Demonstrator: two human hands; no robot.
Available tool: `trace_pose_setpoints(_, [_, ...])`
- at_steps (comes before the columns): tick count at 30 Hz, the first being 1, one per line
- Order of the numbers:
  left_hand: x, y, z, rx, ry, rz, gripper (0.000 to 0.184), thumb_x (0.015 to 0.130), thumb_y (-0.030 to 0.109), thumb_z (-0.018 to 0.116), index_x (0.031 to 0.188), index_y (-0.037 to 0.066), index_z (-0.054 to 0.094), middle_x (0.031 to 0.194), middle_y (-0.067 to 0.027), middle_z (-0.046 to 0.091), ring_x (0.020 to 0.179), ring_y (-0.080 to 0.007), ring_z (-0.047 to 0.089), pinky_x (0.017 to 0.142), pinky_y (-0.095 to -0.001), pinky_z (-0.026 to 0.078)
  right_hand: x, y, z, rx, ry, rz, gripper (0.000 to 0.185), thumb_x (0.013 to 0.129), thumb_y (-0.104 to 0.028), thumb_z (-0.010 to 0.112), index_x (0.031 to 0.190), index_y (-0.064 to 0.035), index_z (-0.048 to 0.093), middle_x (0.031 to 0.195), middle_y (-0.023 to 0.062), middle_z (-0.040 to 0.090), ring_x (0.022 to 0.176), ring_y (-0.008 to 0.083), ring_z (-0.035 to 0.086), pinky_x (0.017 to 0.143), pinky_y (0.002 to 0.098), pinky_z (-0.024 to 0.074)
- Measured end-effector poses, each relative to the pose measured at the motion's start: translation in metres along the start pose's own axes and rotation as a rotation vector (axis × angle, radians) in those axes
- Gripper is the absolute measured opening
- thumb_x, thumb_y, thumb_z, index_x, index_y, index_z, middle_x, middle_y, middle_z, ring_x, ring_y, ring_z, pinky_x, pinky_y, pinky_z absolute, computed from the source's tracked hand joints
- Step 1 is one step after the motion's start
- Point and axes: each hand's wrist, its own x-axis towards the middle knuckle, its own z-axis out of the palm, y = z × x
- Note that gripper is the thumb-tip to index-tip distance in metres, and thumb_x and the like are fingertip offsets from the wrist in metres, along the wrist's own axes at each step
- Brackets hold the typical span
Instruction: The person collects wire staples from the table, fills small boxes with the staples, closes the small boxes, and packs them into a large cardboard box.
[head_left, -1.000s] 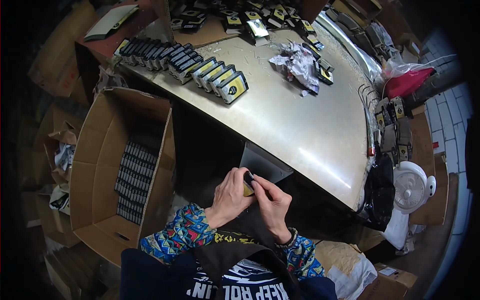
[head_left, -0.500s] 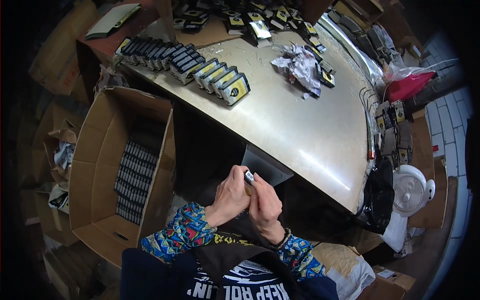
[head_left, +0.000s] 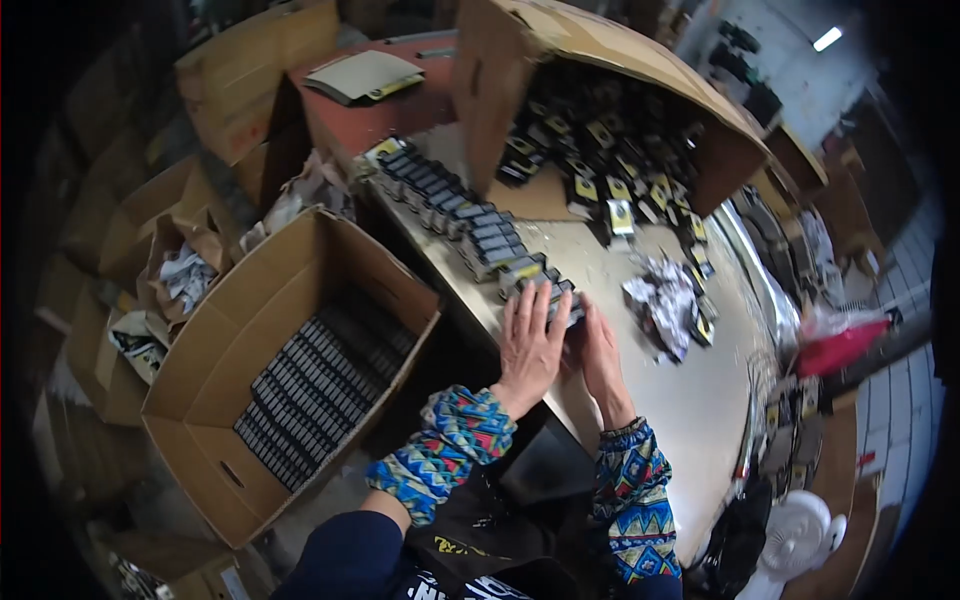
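Note:
A long row of small black-and-yellow boxes [head_left: 487,235] stands on edge along the left side of the metal table [head_left: 640,420]. My left hand [head_left: 532,345] lies over the near end of the row, fingers stretched out and touching the boxes there. Beside it, my right hand [head_left: 600,360] is held on edge with its fingers extended, against the near end of the row. The last boxes are partly hidden under and between my hands.
A carton [head_left: 215,330] with rows of packed dark boxes stands left of the table. A tipped carton [head_left: 620,40] spills loose boxes at the back. Crumpled paper [head_left: 665,305] lies on the table. A white fan [head_left: 795,530] and a pink bag [head_left: 842,347] are at right.
Both hands have moved from in front of my body up to the near end of the row, and the small box is no longer seen between them. The view has shifted too.

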Motion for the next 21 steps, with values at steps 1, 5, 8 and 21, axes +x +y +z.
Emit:
trace_pose_setpoints(1, [0.001,-0.003,0.007,-0.015,0.013,-0.051,0.062,0.091,0.015,0.058,0.149,0.009,0.039,0.153,-0.0194,0.034,0.145,-0.0386,0.027,0.116,-0.0563,0.023,0.008,-0.004,0.002,-0.027,-0.051,-0.001,0.056,0.107,-0.036,0.044,0.145,0.0047,0.044,0.148,0.0173,0.048,0.135,0.0222,0.046,0.113,0.0327,0.0345])
trace_pose_setpoints(5, [0.01,-0.012,-0.008,-0.422,0.12,-0.092,0.089,0.085,0.032,0.075,0.154,0.005,0.025,0.159,-0.0275,0.014,0.147,-0.0478,0.014,0.115,-0.0612,0.017,0.036,-0.029,0.005,-0.021,-0.102,-0.111,0.06,0.107,-0.042,0.042,0.149,0.0009,0.039,0.151,0.0176,0.044,0.141,0.0268,0.041,0.117,0.0372,0.0315])
trace_pose_setpoints(8, [0.046,-0.039,-0.013,-0.559,0.503,-0.304,0.073,0.096,0.025,0.064,0.151,-0.002,0.024,0.157,-0.031,0.017,0.144,-0.0517,0.018,0.116,-0.0602,0.018,0.071,-0.064,0.025,-0.077,-0.209,-0.124,0.06,0.106,-0.04,0.046,0.15,-0.0016,0.038,0.152,0.0166,0.044,0.14,0.0268,0.042,0.116,0.0397,0.0326])
trace_pose_setpoints(21, [0.198,-0.117,0.025,-0.407,0.061,-0.375,0.041,0.096,0.028,0.058,0.113,-0.009,0.056,0.102,-0.03,0.066,0.098,-0.0472,0.062,0.097,-0.049,0.045,0.144,-0.063,0.087,-0.276,-0.377,-0.081,0.038,0.104,-0.026,0.051,0.129,0.0007,0.059,0.103,0.002,0.063,0.086,0.0085,0.049,0.081,0.0242,0.0424])
